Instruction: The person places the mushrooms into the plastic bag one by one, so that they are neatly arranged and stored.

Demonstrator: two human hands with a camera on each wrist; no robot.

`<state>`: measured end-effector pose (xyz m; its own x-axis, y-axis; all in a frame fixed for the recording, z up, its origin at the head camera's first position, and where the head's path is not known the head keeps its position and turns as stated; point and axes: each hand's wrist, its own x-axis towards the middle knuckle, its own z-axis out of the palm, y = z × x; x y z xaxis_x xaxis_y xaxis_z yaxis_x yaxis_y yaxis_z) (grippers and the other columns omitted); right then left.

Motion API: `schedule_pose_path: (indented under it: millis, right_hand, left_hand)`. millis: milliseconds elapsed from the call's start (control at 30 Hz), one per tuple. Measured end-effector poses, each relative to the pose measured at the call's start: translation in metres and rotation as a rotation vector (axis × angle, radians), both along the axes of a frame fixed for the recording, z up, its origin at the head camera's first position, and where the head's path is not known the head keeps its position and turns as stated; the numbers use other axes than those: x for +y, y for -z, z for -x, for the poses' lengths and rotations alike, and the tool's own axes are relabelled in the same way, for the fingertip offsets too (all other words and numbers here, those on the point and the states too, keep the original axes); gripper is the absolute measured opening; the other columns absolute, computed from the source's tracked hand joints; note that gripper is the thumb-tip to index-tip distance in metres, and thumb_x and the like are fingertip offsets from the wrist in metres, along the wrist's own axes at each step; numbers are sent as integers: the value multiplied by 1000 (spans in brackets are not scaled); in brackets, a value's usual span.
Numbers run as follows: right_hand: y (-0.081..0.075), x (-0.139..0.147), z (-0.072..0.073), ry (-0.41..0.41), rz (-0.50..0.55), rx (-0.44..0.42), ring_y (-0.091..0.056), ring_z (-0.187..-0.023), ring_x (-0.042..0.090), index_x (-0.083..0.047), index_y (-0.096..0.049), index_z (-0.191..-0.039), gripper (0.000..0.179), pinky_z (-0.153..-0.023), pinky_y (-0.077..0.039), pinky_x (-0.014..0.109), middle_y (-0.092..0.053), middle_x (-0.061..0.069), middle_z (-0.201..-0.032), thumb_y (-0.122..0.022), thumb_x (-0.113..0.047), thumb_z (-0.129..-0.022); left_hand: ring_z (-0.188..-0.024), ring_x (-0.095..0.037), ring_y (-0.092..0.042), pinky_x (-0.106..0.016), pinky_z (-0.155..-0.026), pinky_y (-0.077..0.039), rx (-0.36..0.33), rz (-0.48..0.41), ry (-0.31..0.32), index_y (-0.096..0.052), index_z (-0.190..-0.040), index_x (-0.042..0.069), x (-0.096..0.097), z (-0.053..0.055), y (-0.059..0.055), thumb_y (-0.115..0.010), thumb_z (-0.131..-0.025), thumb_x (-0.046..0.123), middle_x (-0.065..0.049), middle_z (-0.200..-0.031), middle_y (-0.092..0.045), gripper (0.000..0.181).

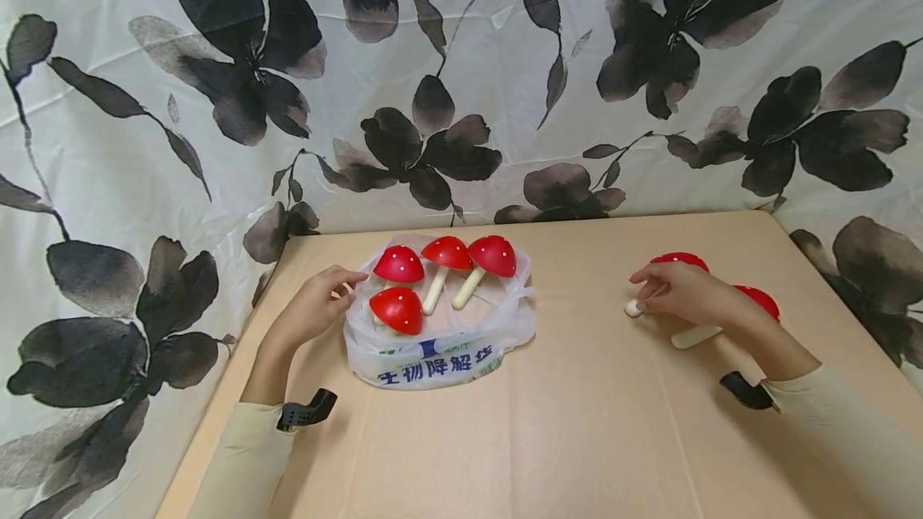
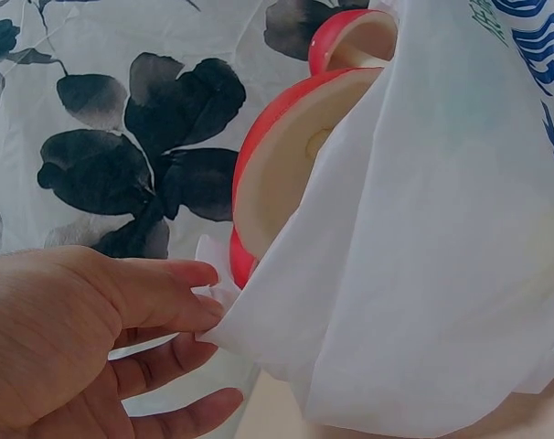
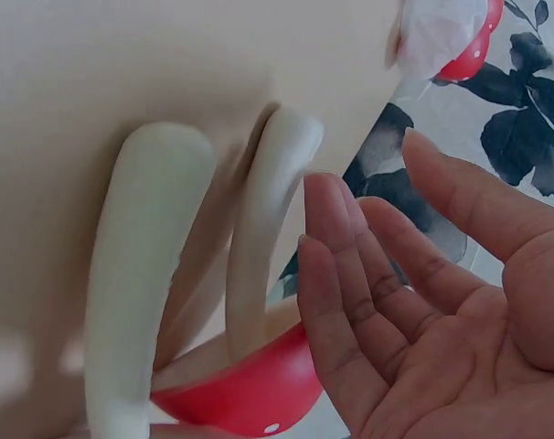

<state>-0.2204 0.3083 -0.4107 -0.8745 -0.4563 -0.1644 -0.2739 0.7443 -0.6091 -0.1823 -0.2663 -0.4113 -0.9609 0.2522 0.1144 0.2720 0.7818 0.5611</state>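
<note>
A white plastic bag [image 1: 440, 359] with blue lettering stands on the table, its mouth open. Several toy mushrooms [image 1: 399, 311] with red, white-dotted caps and cream stems lie in it. At the bag's left rim, my left hand [image 1: 317, 304] pinches the plastic between thumb and index finger; the left wrist view shows this closely. My right hand [image 1: 681, 292] is over two more mushrooms on the right. Its fingertips are by the stem of the farther mushroom [image 1: 680, 258], with thumb and fingers apart in the right wrist view. The nearer mushroom [image 1: 694, 337] lies partly under the forearm.
The light wooden-toned table [image 1: 570, 423] has its back edge against a white cloth [image 1: 505, 86] printed with dark flowers. This cloth also hangs along the left and right sides. Dark bands [image 1: 306, 410] are on both wrists.
</note>
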Motion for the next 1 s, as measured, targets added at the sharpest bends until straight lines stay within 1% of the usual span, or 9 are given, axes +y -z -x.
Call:
schedule_pose_path:
  millis: [333, 433, 500, 567, 667, 733, 800, 867, 1000]
  right_hand:
    - [0, 4, 5, 42, -122, -111, -54, -90, 25, 11, -59, -133, 54, -64, -47, 30, -62, 26, -120, -69, -27, -95]
    - [0, 2, 5, 43, -125, -116, -51, -76, 19, 12, -57, -134, 55, -59, -44, 29, -64, 21, -99, -68, -26, -96]
    - [0, -1, 5, 28, -129, -96, -50, -72, 17, 14, -55, -135, 56, -58, -43, 27, -66, 28, -107, -68, -25, -96]
    - [0, -4, 5, 20, -140, -95, -48, -66, 18, 14, -53, -137, 57, -57, -43, 27, -65, 30, -99, -67, -25, -97]
    - [1, -9, 4, -4, -183, -49, -58, -81, 28, 12, -55, -136, 56, -62, -48, 29, -58, 38, -126, -66, -26, -97]
    - [2, -11, 5, -15, -215, -34, -60, -92, 36, 11, -56, -136, 54, -67, -51, 32, -57, 38, -126, -64, -27, -98]
    - [2, -14, 4, -23, -242, -17, -56, -106, 41, 9, -57, -136, 53, -70, -52, 33, -44, 41, -142, -62, -28, -99]
    - [2, -15, 3, -33, -255, -19, -54, -103, 38, 9, -56, -138, 53, -67, -52, 33, -43, 41, -142, -61, -27, -100]
    - [2, -17, 0, -29, -258, -17, -53, -95, 31, 7, -54, -140, 52, -62, -51, 31, -56, 31, -119, -60, -25, -100]
  left_hand:
    - [-93, -25, -61, -28, -81, -54, -32, 0, -14, -67, -129, -2, -1, 2, -1, -60, -94, -4, -14, -108, -65, 36]
    - [-93, -26, -61, -28, -80, -54, -35, -2, -18, -67, -129, -2, -1, 2, -1, -60, -94, -5, -14, -109, -65, 36]
    - [-93, -25, -62, -27, -80, -54, -35, -1, -19, -67, -129, -2, -1, 1, -1, -59, -94, -5, -14, -109, -65, 36]
    - [-93, -25, -62, -28, -81, -54, -32, 2, -18, -67, -129, -2, -1, 1, -1, -59, -94, -5, -13, -109, -65, 36]
    - [-92, -25, -62, -29, -81, -54, -23, 6, -15, -67, -129, -2, -1, 0, -1, -58, -94, -5, -13, -108, -65, 36]
    - [-91, -25, -62, -30, -81, -55, -15, 6, -11, -67, -128, -3, -1, 0, -1, -58, -93, -6, -14, -106, -65, 36]
    - [-90, -25, -63, -31, -82, -54, -8, 3, -7, -67, -127, -4, -1, -1, 0, -58, -93, -7, -15, -106, -65, 36]
    - [-90, -25, -63, -32, -81, -54, 1, -2, 0, -67, -127, -5, -1, -2, 0, -58, -93, -7, -17, -106, -65, 35]
    - [-90, -26, -63, -33, -82, -54, 10, -7, 4, -67, -126, -6, -2, -3, 1, -58, -92, -8, -18, -106, -66, 35]
